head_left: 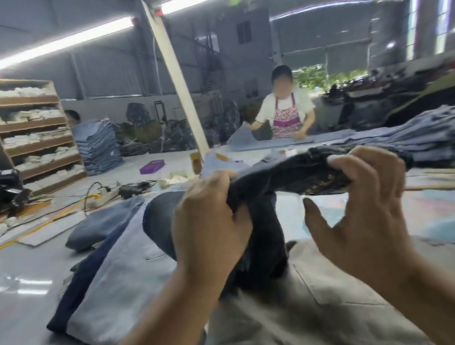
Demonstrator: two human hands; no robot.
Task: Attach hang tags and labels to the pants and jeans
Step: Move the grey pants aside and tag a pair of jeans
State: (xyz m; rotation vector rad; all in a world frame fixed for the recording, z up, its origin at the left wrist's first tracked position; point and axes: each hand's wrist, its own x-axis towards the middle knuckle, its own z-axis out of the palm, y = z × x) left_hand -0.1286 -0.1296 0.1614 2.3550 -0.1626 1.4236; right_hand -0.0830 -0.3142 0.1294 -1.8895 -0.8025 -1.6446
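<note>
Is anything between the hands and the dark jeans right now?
No. The left hand and right hand both grip the dark jeans at the bunched top edge, lifted above the khaki pants; nothing lies between.

Two bare forearms were seen rising from the lower edge of the view, each ending in a bare hand. No sleeve, cuff, glove, watch, ring or band was worn on either arm as far back from the grip as the view reached. The left hand was shown from its back, with broad knuckles and creased joints. The right hand was shown with a long thumb nearest the viewer; short, plain, unpainted nails were visible on its fingertips at the grip. Slight motion blur was noted along both forearms.
</note>
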